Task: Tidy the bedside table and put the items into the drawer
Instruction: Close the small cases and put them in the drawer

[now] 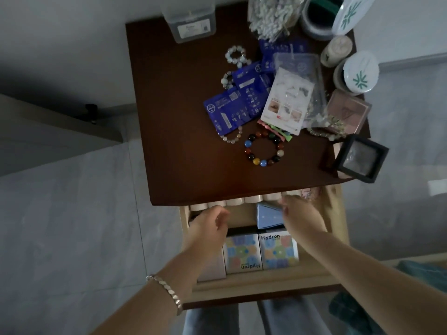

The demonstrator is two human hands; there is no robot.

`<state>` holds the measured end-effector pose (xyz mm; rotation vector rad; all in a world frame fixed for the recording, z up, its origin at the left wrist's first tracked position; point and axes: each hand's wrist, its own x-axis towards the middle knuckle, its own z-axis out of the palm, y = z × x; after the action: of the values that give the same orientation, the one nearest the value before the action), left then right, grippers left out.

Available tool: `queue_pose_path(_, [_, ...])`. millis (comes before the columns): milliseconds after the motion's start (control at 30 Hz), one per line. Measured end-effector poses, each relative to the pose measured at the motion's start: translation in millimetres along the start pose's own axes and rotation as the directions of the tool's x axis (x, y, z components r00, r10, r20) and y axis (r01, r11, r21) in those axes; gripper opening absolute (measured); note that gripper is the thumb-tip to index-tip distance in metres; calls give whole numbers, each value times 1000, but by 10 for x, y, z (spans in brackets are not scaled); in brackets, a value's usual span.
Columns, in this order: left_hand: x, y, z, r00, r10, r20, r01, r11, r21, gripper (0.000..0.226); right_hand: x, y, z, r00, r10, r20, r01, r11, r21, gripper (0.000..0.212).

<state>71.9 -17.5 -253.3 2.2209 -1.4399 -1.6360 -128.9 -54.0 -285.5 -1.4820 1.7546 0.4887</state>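
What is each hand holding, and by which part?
Left hand: nothing. Right hand, blurred, reaches a corner of the pale blue box; grip cannot be told.

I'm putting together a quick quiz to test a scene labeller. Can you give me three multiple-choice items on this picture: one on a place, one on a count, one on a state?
1. Where does the multicoloured round-bead bracelet lie?
A. in the drawer
B. on the dark brown wooden table top
C. on the floor

2. How many white cardboard boxes printed "Hydron" show in the pale wooden drawer?
A. one
B. two
C. four

3. What state is that drawer in?
A. pulled open
B. pushed shut
C. taken out and set on the floor

Answers:
1 B, the bracelet rests on the top, towards its front edge.
2 B, two such boxes stand side by side.
3 A, its contents show below the top's front edge, and the left hand and the right hand reach into it.
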Motion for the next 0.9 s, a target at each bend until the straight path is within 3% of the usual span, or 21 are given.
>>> queue_pose_path(67, [-46, 115, -158, 999, 25, -40, -27, 999, -41, 16, -115, -216, -207, 963, -168, -211, 185, 981, 65, 25])
queue_pose_path(133, [-56, 258, -296, 997, 45, -68, -51, 995, -85, 19, -211, -332, -454, 835, -295, -465, 372, 925, 81, 18])
queue_pose_path(200, [-59, 476, -412, 994, 73, -85, -81, 992, -96, 23, -258, -301, -757, 745, -257, -616, 383, 920, 79, 15])
queue_pose_path(267, [-57, 693, -461, 991, 110, -77, -117, 990, -81, 23, -208, -161, -1009, 801, -122, -586, 215, 972, 91, 34])
queue_pose_path(367, [-44, 1004, -457, 982, 182, -53, -186, 980, -74, 21, -71, 141, -1291, 911, 39, -411, -51, 999, -18, 81])
queue_pose_path(500, [-33, 1305, -327, 980, 198, -27, -200, 968, -148, 24, 62, 465, -1385, 964, -8, -265, -37, 986, -161, 95])
queue_pose_path(600, [-57, 1470, -226, 990, 138, -33, -142, 959, -247, 25, 0, 481, -1392, 950, -95, -297, 41, 982, -184, 89])
queue_pose_path(667, [-72, 1616, -185, 997, 74, -15, -75, 931, -358, 21, -125, 408, -1397, 943, -109, -315, 115, 993, 1, 82])
queue_pose_path(700, [-72, 1695, -168, 999, 23, 33, -6, 891, -454, 19, -219, 339, -1432, 954, -91, -286, 156, 964, 214, 77])
queue_pose_path(767, [-76, 1823, -155, 970, -60, 236, 205, 725, -657, 24, -428, 177, -1482, 968, -155, -199, 244, 772, 587, 51])
queue_pose_path(833, [-105, 1916, -159, 893, -27, 449, 385, 561, -733, 37, -582, 85, -1513, 951, -271, -150, 296, 653, 698, 38])
queue_pose_path(900, [-126, 1979, -151, 830, 26, 557, 478, 481, -735, 44, -667, 87, -1526, 927, -347, -143, 346, 640, 686, 56])
